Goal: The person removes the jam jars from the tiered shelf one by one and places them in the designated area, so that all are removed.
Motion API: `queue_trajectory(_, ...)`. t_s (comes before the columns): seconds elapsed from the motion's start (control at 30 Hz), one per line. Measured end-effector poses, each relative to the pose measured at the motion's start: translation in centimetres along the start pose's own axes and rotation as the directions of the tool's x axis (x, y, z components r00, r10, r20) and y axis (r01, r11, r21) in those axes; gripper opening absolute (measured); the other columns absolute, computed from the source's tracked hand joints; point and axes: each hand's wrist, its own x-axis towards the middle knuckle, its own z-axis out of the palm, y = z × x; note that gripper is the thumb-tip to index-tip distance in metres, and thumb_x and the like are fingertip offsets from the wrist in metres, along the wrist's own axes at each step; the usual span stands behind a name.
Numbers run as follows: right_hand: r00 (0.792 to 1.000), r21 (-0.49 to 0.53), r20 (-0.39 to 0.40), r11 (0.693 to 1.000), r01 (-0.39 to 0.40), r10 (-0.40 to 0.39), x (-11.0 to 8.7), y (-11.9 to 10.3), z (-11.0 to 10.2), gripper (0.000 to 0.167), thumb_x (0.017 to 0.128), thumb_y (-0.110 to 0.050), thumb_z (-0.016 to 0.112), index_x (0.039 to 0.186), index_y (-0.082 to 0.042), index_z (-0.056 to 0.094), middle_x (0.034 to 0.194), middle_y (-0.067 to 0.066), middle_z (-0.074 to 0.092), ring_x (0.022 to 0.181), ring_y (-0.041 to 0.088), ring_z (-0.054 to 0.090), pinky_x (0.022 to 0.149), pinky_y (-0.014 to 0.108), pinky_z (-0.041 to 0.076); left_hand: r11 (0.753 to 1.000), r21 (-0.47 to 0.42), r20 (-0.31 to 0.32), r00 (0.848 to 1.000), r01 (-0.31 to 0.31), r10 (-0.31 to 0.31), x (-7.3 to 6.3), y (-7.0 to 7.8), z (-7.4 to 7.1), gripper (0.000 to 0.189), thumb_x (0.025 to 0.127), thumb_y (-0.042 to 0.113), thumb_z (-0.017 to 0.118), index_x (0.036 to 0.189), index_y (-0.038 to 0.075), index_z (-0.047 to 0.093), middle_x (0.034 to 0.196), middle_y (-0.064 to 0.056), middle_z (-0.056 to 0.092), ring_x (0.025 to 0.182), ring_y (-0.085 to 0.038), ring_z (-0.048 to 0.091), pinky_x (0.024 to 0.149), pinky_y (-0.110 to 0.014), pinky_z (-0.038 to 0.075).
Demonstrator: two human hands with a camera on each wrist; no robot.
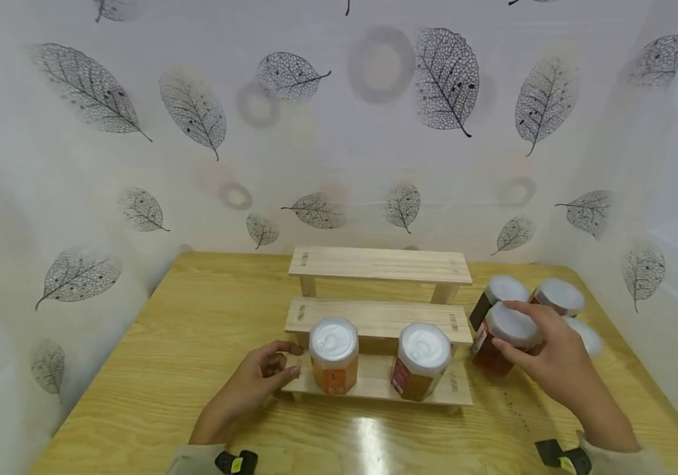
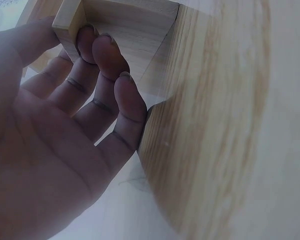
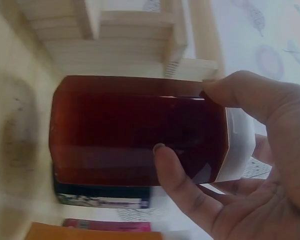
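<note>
My right hand grips a jar of dark red contents near its white lid, thumb and fingers spread round it. The jar is upright in the head view, right of a stepped wooden rack. My left hand holds the left end of the rack by its lowest step, fingers curled at the wood in the left wrist view. Two white-lidded jars stand on the lowest step: one with an orange label at left, one with a dark red label at right.
Several more white-lidded jars stand behind and beside the held one, among them a dark-labelled jar and a jar at the back right. The yellow wood-grain table meets a white leaf-patterned curtain at the back.
</note>
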Motion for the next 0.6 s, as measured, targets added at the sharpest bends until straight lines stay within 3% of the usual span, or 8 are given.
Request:
queue_trajectory(0.2, 1.0, 0.014, -0.018, 1.0, -0.01, 0.01, -0.6, 0.5, 0.9, 0.062, 0.067, -0.009, 0.086, 0.123, -0.011, 0.059, 0.111, 0.009, 0.058, 0.093, 0.009, 0.048, 0.06, 0.015, 0.04, 1.0, 0.009, 0.004, 1.0, 0.006, -0.006, 0.0, 0.0, 0.0, 0.036, 0.091, 0.027, 0.065, 0.123, 0.014, 0.055, 0.079, -0.011, 0.053, 0.061, -0.009, 0.047, 0.054, -0.024, 0.045)
queue_trajectory(0.43, 0.999, -0.014, -0.044, 1.0, 0.014, -0.014, -0.2, 0.9, 1.5, 0.061, 0.064, -0.004, 0.086, 0.12, -0.006, 0.06, 0.105, 0.01, 0.059, 0.081, 0.008, 0.043, 0.057, 0.019, 0.038, 1.0, 0.027, -0.001, 1.0, 0.013, -0.013, 0.1, 0.0, -0.1, 0.035, 0.091, 0.025, 0.065, 0.123, 0.013, 0.055, 0.08, -0.011, 0.054, 0.061, -0.009, 0.048, 0.055, -0.024, 0.045)
queue_trajectory(0.6, 0.999, -0.031, -0.034, 0.999, -0.01, 0.009, -0.5, 1.4, 2.0, 0.061, 0.065, -0.007, 0.086, 0.119, -0.006, 0.059, 0.106, 0.011, 0.058, 0.083, 0.008, 0.043, 0.057, 0.02, 0.04, 0.999, 0.02, 0.002, 1.0, 0.027, -0.027, 0.1, -0.2, -0.1, 0.033, 0.093, 0.018, 0.063, 0.124, 0.009, 0.054, 0.08, -0.012, 0.054, 0.061, -0.01, 0.048, 0.055, -0.024, 0.045)
